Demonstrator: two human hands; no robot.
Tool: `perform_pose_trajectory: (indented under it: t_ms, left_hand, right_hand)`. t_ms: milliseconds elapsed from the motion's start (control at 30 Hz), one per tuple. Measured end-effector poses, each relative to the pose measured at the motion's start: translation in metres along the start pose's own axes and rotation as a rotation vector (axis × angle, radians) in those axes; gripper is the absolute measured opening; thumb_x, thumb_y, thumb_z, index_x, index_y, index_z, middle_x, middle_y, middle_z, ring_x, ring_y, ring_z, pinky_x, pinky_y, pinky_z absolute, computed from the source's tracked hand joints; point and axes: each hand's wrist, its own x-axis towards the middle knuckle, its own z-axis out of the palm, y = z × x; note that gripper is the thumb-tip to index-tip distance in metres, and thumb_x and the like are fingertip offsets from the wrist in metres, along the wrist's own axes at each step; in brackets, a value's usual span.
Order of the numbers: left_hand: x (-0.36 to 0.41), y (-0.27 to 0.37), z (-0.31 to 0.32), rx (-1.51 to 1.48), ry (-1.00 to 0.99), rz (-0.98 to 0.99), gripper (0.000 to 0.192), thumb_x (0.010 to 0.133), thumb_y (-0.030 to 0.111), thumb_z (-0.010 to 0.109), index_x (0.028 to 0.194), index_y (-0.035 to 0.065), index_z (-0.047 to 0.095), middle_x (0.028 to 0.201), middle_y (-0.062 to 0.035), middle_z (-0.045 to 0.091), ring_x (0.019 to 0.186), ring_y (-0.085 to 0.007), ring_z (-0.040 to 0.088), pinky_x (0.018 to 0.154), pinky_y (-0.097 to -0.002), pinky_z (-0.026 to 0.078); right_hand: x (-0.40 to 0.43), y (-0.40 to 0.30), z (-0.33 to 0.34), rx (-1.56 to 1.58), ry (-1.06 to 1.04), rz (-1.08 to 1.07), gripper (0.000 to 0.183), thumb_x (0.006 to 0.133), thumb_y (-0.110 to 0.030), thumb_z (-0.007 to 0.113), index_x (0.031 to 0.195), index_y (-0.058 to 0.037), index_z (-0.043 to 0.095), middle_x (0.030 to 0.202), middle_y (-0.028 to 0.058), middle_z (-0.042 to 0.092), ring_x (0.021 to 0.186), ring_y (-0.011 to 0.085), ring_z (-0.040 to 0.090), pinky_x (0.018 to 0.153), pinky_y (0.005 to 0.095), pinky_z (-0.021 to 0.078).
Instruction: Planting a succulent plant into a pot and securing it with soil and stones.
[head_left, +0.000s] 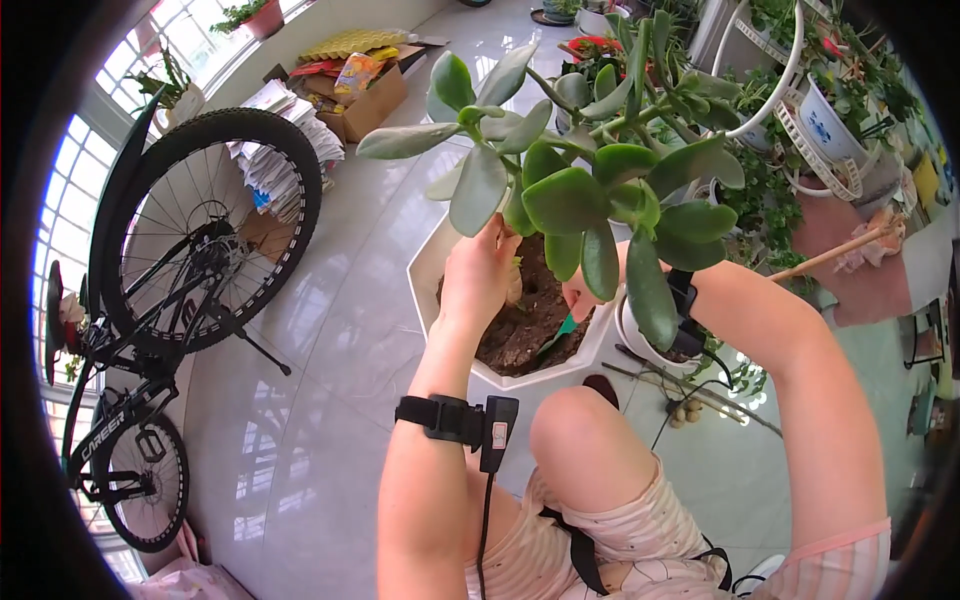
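A jade plant (568, 201) with thick green leaves stands in a white polygonal planter (421, 279) holding brown soil (517, 341). My left hand (477, 277) is over the planter's left side, its fingers curled up under the leaves beside a pale, stubby stem (514, 283). Leaves partly cover those fingertips, so whether they grip the plant is unclear. On the right side, my right hand (581, 292) is closed around a small green tool (559, 336), which looks like a hand trowel; its tip rests in the soil. Foliage hides part of this hand.
A white pot (637, 334) stands against the planter's right side. Thin sticks (697, 397) lie on the tiled floor near my knee. Potted plants on a white stand (795, 112) crowd the right. To the left are a bicycle (206, 240), stacked papers (281, 142) and a cardboard box (375, 101).
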Motion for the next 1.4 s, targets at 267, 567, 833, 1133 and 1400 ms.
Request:
perform_pose_trajectory:
  t_ms: [267,567,833,1133,1400]
  left_hand:
    - [0.002,-0.005,0.001,0.024,0.049,0.073,0.017,0.078,0.014,0.054,0.092,0.0052,0.048,0.087,-0.0135,0.053,0.074,-0.0337,0.053,0.064,-0.0398,0.042]
    - [0.004,0.007,0.009,0.015,0.04,0.11,0.018,0.078,0.013,0.054,0.094,0.006,0.049,0.087,-0.0131,0.053,0.071,-0.0314,0.054,0.063,-0.0388,0.042]
    - [-0.003,0.005,-0.006,0.047,0.057,0.088,0.017,0.079,0.012,0.053,0.093,0.0053,0.05,0.085,-0.0134,0.054,0.07,-0.0299,0.055,0.062,-0.0381,0.043]
    - [0.001,-0.007,-0.001,0.004,0.045,0.029,0.016,0.078,0.013,0.054,0.091,0.0047,0.049,0.084,-0.0135,0.053,0.071,-0.0325,0.053,0.062,-0.0388,0.042]
    - [0.007,-0.011,0.006,-0.007,0.083,0.11,0.02,0.077,0.012,0.055,0.094,0.0047,0.049,0.083,-0.014,0.053,0.07,-0.0307,0.054,0.061,-0.0374,0.042]
  right_hand:
    - [-0.047,0.012,-0.02,0.368,0.253,-0.092,0.043,0.064,-0.018,0.065,0.104,-0.0056,0.055,0.079,0.0037,0.059,0.058,0.0114,0.054,0.056,0.0279,0.0455]
    - [-0.068,-0.013,-0.002,0.062,0.529,0.037,0.024,0.065,-0.015,0.065,0.086,-0.0056,0.058,0.075,0.007,0.058,0.071,0.017,0.055,0.063,0.0283,0.0432]
    - [-0.019,0.011,0.032,-0.07,0.671,-0.076,0.011,0.063,-0.011,0.06,0.073,-0.0073,0.062,0.072,0.0067,0.06,0.07,0.0203,0.058,0.06,0.0317,0.0457]
    - [-0.025,-0.042,0.021,-0.061,0.469,0.183,0.018,0.075,-0.013,0.051,0.087,-0.007,0.062,0.082,0.0096,0.061,0.076,0.0245,0.059,0.067,0.0322,0.047]
    - [0.009,0.006,0.048,-0.519,0.8,-0.031,0.004,0.059,-0.007,0.054,0.06,-0.0025,0.054,0.056,0.0092,0.05,0.056,0.0195,0.05,0.05,0.0305,0.0381]
